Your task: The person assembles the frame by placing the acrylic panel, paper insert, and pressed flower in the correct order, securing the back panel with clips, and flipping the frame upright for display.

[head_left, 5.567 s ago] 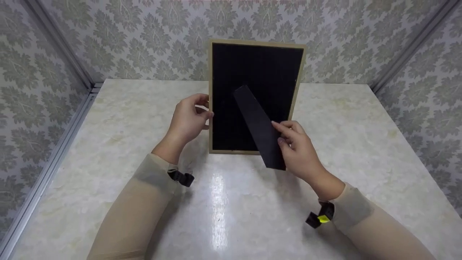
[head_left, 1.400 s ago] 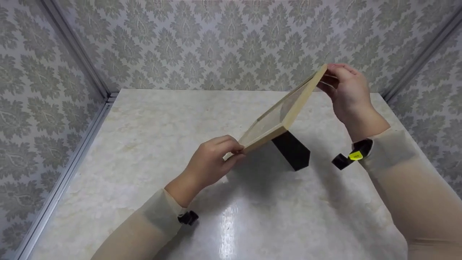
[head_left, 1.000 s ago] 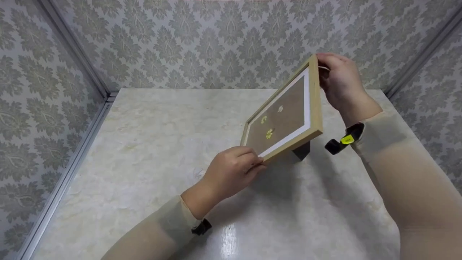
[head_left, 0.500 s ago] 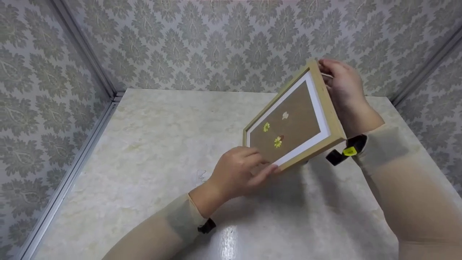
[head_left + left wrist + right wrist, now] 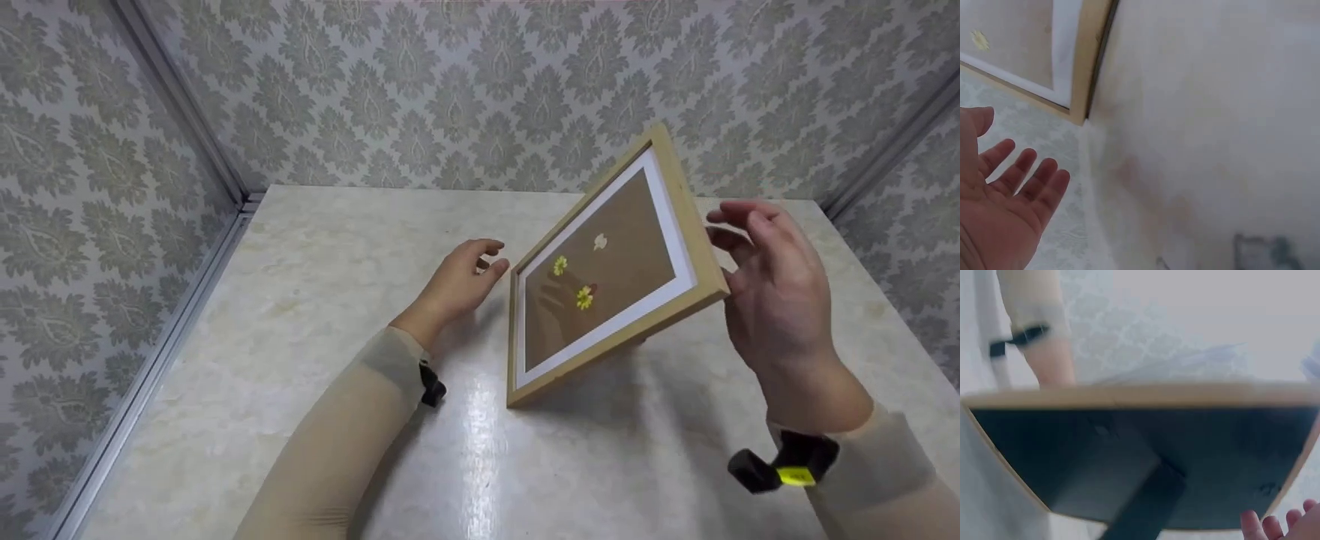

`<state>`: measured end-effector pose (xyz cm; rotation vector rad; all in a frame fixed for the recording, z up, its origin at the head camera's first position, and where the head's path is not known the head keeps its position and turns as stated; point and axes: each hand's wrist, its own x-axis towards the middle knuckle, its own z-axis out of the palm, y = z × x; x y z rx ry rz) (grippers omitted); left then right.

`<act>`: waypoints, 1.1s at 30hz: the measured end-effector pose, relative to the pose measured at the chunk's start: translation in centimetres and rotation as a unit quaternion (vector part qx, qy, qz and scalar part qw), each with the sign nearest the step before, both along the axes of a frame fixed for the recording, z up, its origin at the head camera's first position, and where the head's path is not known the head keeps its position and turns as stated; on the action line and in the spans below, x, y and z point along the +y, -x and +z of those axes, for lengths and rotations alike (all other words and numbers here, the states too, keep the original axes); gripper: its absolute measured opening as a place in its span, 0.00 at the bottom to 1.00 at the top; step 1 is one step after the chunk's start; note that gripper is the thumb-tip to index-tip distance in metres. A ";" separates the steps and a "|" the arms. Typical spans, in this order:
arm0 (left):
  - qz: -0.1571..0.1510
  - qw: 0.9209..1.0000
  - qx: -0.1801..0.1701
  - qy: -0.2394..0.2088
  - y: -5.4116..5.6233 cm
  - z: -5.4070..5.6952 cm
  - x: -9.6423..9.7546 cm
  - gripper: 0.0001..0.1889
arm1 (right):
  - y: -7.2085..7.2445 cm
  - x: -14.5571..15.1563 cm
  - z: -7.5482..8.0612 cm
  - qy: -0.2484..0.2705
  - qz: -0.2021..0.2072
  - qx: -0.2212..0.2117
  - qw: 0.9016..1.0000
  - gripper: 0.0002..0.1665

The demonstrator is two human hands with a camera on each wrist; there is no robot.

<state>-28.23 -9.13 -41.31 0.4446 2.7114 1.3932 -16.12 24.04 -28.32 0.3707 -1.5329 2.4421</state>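
A wooden picture frame point(image 5: 600, 262) with a white mat and several small flowers on brown stands leaning back on the table, its front turned to the left. In the right wrist view its black backing point(image 5: 1230, 455) shows, with a black easel leg point(image 5: 1145, 500) swung out from it. My left hand point(image 5: 457, 281) hovers just left of the frame's edge, fingers spread in the left wrist view and holding nothing. Beside the frame's right edge is my right hand point(image 5: 784, 292), fingers loosely bent and gripping nothing, the fingertips close to the wood.
The pale marbled table point(image 5: 337, 300) spreads around the frame. A patterned wall point(image 5: 450, 90) rises behind the table, with metal corner rails point(image 5: 180, 105) at the left.
The frame was turned from its back to its front and lowered at a slant. Both hands then released it; the left drew back leftward, the right dropped down and right from the upper edge.
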 end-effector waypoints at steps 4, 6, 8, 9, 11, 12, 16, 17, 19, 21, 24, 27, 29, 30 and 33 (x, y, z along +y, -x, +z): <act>0.005 0.999 -0.010 -0.037 1.2 -0.2 0.5 0.26 | -2.3 0.2 -1.9 0.028 0.030 0.044 0.998 0.18; 0.006 0.998 -0.012 -0.056 1.7 -0.3 0.9 0.24 | -3.2 0.1 -2.8 0.028 0.016 0.054 0.998 0.18; 0.000 0.998 -0.019 -0.065 2.1 -0.4 1.4 0.24 | -3.8 0.0 -3.5 0.020 0.006 0.065 0.998 0.19; -0.007 0.998 -0.024 -0.066 2.3 -0.4 1.6 0.24 | -4.0 -0.1 -3.7 0.020 0.004 0.069 0.997 0.20; -0.024 0.997 -0.040 -0.065 2.6 -0.5 2.1 0.24 | -4.1 -0.3 -4.0 0.026 0.009 0.080 0.996 0.22; -0.033 0.996 -0.048 -0.063 2.7 -0.6 2.4 0.24 | -4.1 -0.4 -4.0 0.029 0.016 0.088 0.996 0.24; -0.040 0.995 -0.071 -0.059 2.9 -0.8 3.4 0.22 | -4.2 -0.6 -4.1 0.036 0.026 0.111 0.993 0.27; -0.035 0.995 -0.074 -0.059 2.9 -0.8 3.6 0.21 | -4.3 -0.6 -4.1 0.036 0.025 0.111 0.993 0.27; -0.021 0.996 -0.072 -0.054 2.9 -0.8 3.8 0.20 | -4.4 -0.5 -4.0 0.029 0.020 0.107 0.994 0.27; -0.009 0.996 -0.069 -0.048 2.8 -0.7 3.8 0.18 | -4.5 -0.2 -3.9 0.024 0.018 0.099 0.995 0.27; -0.007 0.997 -0.061 -0.038 2.6 -0.4 3.6 0.16 | -4.5 0.3 -3.6 0.019 0.016 0.092 0.995 0.26; -0.010 0.998 -0.051 -0.020 2.2 0.0 3.1 0.16 | -4.1 0.7 -3.4 0.025 0.013 0.088 0.996 0.25; -0.010 0.999 -0.042 0.000 2.0 0.1 2.7 0.16 | -3.7 1.0 -3.3 0.027 0.009 0.087 0.996 0.25; -0.011 0.999 -0.036 0.013 1.9 0.1 2.5 0.17 | -3.4 1.2 -3.3 0.028 0.007 0.085 0.996 0.25; -0.018 0.998 -0.019 0.050 1.5 0.1 1.8 0.20 | -2.7 1.7 -3.0 0.030 0.003 0.077 0.997 0.23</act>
